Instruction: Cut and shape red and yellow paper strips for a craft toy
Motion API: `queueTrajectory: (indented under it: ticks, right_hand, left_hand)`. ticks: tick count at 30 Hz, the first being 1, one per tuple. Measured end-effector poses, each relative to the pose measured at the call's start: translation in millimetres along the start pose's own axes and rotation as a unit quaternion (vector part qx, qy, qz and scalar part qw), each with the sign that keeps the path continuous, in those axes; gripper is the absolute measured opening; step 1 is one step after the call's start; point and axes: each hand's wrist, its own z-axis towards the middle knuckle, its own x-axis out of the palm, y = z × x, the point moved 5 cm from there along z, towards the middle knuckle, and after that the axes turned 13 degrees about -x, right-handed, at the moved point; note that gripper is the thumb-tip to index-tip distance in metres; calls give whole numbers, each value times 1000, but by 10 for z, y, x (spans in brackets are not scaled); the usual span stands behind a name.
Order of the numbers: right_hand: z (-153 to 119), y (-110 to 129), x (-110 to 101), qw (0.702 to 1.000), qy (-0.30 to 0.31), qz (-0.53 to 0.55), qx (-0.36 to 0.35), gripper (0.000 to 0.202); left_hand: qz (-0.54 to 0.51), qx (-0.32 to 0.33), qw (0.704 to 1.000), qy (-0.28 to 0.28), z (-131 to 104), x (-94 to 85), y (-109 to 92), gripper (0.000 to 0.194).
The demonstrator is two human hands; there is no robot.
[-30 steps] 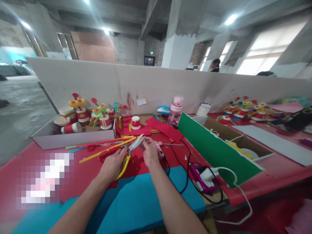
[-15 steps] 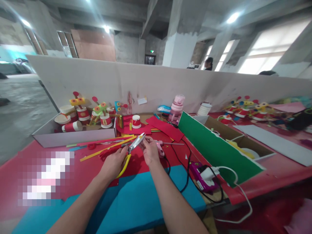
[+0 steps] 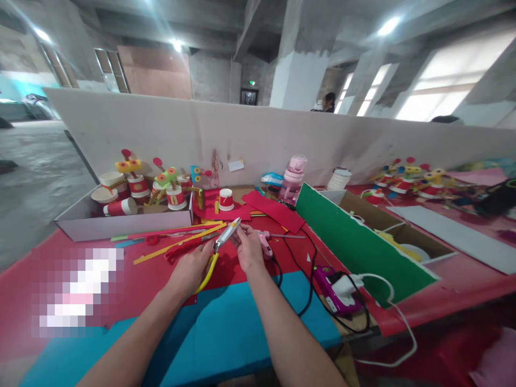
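Scissors with yellow handles (image 3: 208, 273) are gripped in my left hand (image 3: 197, 266), their blades pointing away and to the right. Beside the blade tips, my right hand (image 3: 249, 248) has its fingers pinched together; what they hold is too small or hidden to make out. A pink glue gun (image 3: 264, 245) lies just right of that hand. Yellow paper strips (image 3: 179, 244) and a red-handled tool (image 3: 186, 248) lie beyond my left hand. A red and white paper cup (image 3: 226, 200) stands upside down farther back on red paper.
At the back left, a shallow box (image 3: 124, 228) holds paper-cup figures. A green-sided box (image 3: 355, 242) stands to the right. Near it is a purple power strip (image 3: 336, 293) with a white plug and loose cables. Blue board (image 3: 237, 322) covers the near edge; a white partition (image 3: 169, 123) stands behind.
My hands and the scissors stay in nearly the same place. The view has shifted very slightly, and a person beyond the partition has moved left.
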Motion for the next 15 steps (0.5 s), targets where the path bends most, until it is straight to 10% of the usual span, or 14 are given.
queueTrajectory:
  ticks: [15]
  right_hand:
    - [7, -2, -18, 1000, -1, -13, 15, 21]
  left_hand:
    - [-4, -19, 999, -37, 25, -35, 60, 47]
